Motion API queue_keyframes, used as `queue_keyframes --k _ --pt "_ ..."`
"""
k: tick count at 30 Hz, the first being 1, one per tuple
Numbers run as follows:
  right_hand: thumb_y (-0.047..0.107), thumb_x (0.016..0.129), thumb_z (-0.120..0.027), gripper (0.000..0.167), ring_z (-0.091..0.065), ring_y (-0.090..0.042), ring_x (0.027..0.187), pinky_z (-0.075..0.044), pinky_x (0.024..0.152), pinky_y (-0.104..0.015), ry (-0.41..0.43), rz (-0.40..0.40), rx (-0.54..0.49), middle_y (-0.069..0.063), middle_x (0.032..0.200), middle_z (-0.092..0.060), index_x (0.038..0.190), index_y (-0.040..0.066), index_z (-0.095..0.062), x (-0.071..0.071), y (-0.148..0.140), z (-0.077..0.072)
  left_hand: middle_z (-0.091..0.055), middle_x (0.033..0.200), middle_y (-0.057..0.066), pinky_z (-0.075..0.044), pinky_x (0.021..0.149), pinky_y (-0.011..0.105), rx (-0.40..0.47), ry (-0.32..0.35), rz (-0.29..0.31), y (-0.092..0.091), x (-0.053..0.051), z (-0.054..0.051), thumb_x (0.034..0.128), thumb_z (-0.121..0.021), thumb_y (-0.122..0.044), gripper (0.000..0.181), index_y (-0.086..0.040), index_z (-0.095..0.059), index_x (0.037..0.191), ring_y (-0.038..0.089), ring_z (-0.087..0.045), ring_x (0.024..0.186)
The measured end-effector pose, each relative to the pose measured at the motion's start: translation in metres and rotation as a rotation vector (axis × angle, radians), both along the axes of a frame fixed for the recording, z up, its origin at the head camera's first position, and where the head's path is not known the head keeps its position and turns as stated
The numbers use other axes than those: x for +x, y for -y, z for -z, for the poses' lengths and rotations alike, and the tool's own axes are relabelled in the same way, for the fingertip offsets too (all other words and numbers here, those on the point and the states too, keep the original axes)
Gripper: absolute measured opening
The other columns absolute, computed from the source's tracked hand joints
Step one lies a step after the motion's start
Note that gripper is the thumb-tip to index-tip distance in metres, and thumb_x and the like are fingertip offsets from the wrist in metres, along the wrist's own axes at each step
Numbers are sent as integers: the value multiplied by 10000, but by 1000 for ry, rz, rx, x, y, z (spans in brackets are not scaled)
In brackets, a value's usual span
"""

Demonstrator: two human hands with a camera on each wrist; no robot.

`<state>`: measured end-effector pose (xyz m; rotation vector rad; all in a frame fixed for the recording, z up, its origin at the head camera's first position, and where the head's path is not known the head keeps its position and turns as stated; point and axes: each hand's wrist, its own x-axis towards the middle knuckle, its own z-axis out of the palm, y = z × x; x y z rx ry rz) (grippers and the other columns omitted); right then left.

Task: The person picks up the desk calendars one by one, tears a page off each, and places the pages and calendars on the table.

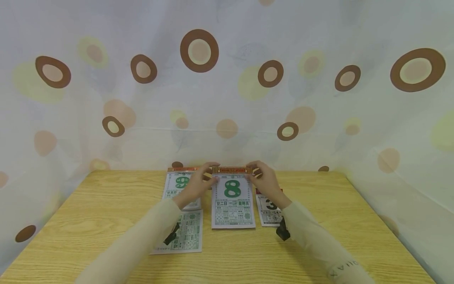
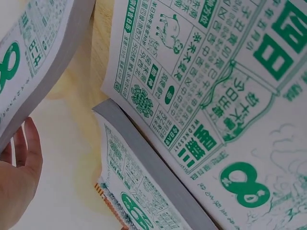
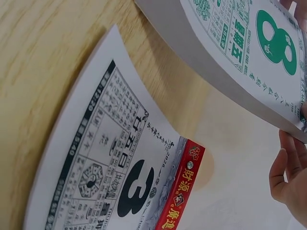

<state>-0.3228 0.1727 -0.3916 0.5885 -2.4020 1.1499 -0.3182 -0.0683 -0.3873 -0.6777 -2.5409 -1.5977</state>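
Observation:
A thick tear-off calendar [image 1: 233, 209] with a large green 8 and a red-gold top strip is held between both hands. My left hand [image 1: 196, 183] pinches its top left corner, thumb in front and fingers behind. On the top right corner, my right hand [image 1: 267, 181] grips the same way. The right wrist view shows this calendar [image 3: 230, 52] tilted, its thick page edge facing the camera. Under the right forearm lies a smaller calendar [image 3: 120, 167] with a black 3 and a red strip.
Behind the left forearm lies a calendar [image 1: 172, 185] with a green 9. Nearer the front is a larger green-printed calendar [image 1: 189, 234], partly covered by the left arm. All are on a wooden table [image 1: 106, 209], with a dotted curtain [image 1: 227, 98] along its back and sides.

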Motion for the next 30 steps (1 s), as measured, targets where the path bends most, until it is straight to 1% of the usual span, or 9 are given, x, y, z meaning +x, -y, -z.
queue_keyframes --k 4,8,12,18,20,22,27,29,30 --pt "106 832 -661 261 -608 -201 807 -533 697 -298 -26 2 -8 -101 1021 -623 1080 59 -596 3 1 -2 -548 1086 164 -572 692 371 4 -33 18 1 1 -3 905 -567 -149 389 -129 -488 1285 320 -618 904" --pt "110 831 -663 256 -599 -195 807 -527 683 -273 -55 -3 -20 -93 1029 -625 1074 61 -598 7 0 -5 -543 1080 192 -569 699 399 26 -40 40 2 2 -5 909 -561 -174 378 -114 -496 1276 344 -623 903" --pt "93 827 -665 264 -601 -207 805 -527 677 -294 -95 -19 -42 -99 1030 -622 1079 55 -597 12 -1 -9 -530 1105 207 -569 710 389 62 -37 71 2 5 -10 909 -558 -158 372 -100 -495 1271 361 -620 913" --pt "118 824 -674 277 -606 -213 799 -526 667 -333 -139 -51 -77 -92 1028 -622 1089 72 -604 15 -1 -15 -530 1097 160 -562 738 316 93 -22 95 6 10 -21 910 -554 -132 353 -87 -499 1256 309 -636 918" --pt "120 822 -677 281 -604 -221 799 -526 664 -359 -153 -55 -85 -94 1029 -624 1091 76 -607 16 0 -17 -534 1090 159 -561 742 311 110 -10 110 7 9 -23 907 -561 -141 355 -85 -501 1253 309 -639 916" --pt "98 819 -676 287 -602 -246 803 -526 665 -413 -164 -54 -92 -116 1030 -624 1094 58 -606 17 1 -19 -538 1091 175 -560 753 327 135 0 135 9 9 -25 903 -569 -142 358 -78 -504 1249 323 -636 921" --pt "-14 795 -665 283 -585 -329 789 -505 654 -511 -203 -60 -96 -201 1008 -614 1068 -44 -594 36 10 -39 -557 1083 181 -561 755 334 165 -8 183 13 6 -30 895 -581 -132 338 -95 -528 1226 320 -632 914" --pt "-41 785 -663 279 -578 -348 782 -502 648 -518 -220 -67 -99 -219 997 -609 1053 -66 -591 44 13 -47 -570 1097 163 -561 748 325 160 -17 185 14 6 -32 893 -585 -138 326 -109 -538 1214 307 -633 915" --pt "-41 784 -664 280 -576 -348 780 -501 646 -517 -232 -70 -100 -219 993 -608 1052 -67 -590 45 14 -48 -577 1105 162 -561 750 328 165 -16 189 15 5 -33 890 -591 -144 324 -111 -543 1208 311 -632 918"
